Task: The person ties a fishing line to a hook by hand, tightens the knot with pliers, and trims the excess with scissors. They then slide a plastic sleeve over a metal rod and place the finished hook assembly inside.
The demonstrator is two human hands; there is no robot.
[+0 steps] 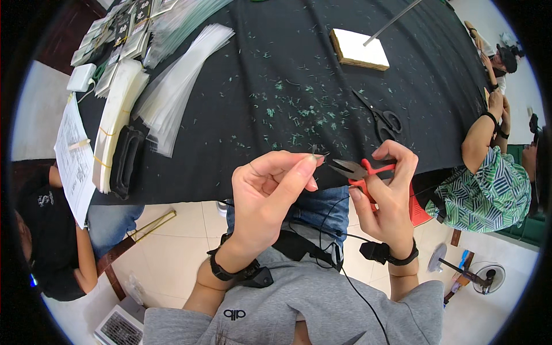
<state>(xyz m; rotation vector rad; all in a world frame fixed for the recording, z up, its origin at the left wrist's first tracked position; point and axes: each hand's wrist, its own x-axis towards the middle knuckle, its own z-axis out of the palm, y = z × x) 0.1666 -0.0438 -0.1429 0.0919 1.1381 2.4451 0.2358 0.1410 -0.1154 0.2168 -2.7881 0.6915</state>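
My left hand (273,181) is closed in a pinch in front of my chest, near the table's front edge. Thin short strands stick out at its fingertips; what they belong to is too small to make out. My right hand (388,192) grips small red-handled scissors (355,171) with a finger and thumb at the loops. Their short metal blades stand apart and point left toward the pinched fingertips, close by. Many green thread-like clippings (307,112) lie scattered on the black tablecloth (253,75) beyond my hands. Black scissors (382,118) rest on the cloth past my right hand.
A white-topped block (361,50) with a rod stands at the far right. Clear plastic strips (190,80), banded white strips (118,121), a black pouch (127,161) and a printed sheet (75,152) lie left. People sit at left (52,236) and right (489,184).
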